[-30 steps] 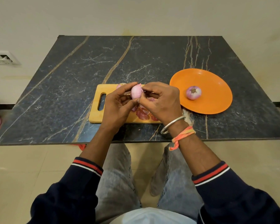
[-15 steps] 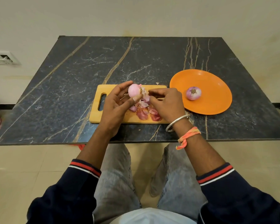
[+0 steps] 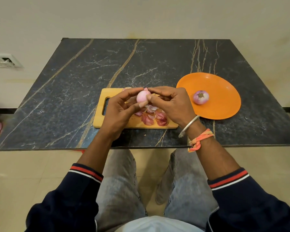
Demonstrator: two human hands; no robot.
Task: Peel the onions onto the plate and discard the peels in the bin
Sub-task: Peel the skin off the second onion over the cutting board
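Our left hand (image 3: 119, 111) grips a pale pink onion (image 3: 141, 96) above the chopping board (image 3: 105, 94), while our right hand (image 3: 172, 102) pinches its far tip. Loose peels (image 3: 151, 117) lie on the board beneath. A second onion (image 3: 200, 97) sits on the orange plate (image 3: 224, 106), at the right of the desk (image 3: 90, 72).

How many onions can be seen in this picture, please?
2. One onion is held by the left hand and the right hand above the cutting board; the second onion lies on the orange plate. The hands may hide another.
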